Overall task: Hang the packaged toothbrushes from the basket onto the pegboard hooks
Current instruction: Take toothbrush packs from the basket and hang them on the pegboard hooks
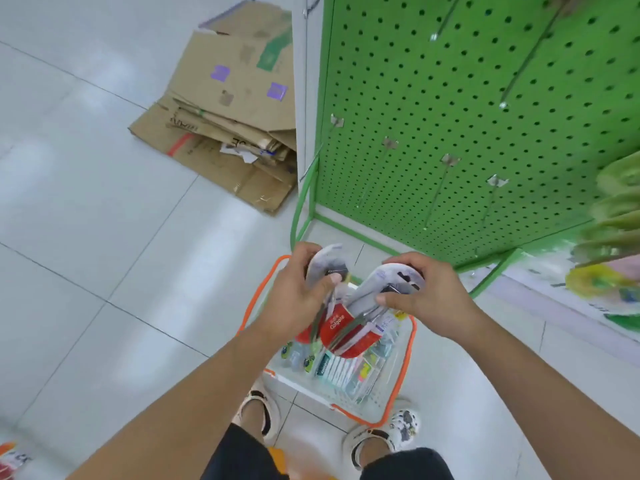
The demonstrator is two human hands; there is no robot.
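Above a white basket with orange handles (408, 362) on the floor, both my hands hold packaged toothbrushes with red and white cards. My left hand (299, 292) grips one bundle of packs (323, 268) by its rounded top. My right hand (429, 292) grips another bundle (367, 306), its hang-hole end up and the red end hanging toward the basket. More packaged goods lie in the basket. The green pegboard (485, 109) stands ahead to the right, with several bare metal hooks (446, 168) sticking out.
Flattened cardboard boxes (225, 116) lie on the tiled floor to the left of the pegboard stand. Blurred hanging goods (616, 230) fill the right edge. My sandalled feet (381, 438) stand just behind the basket. A green frame (304, 202) edges the stand's base.
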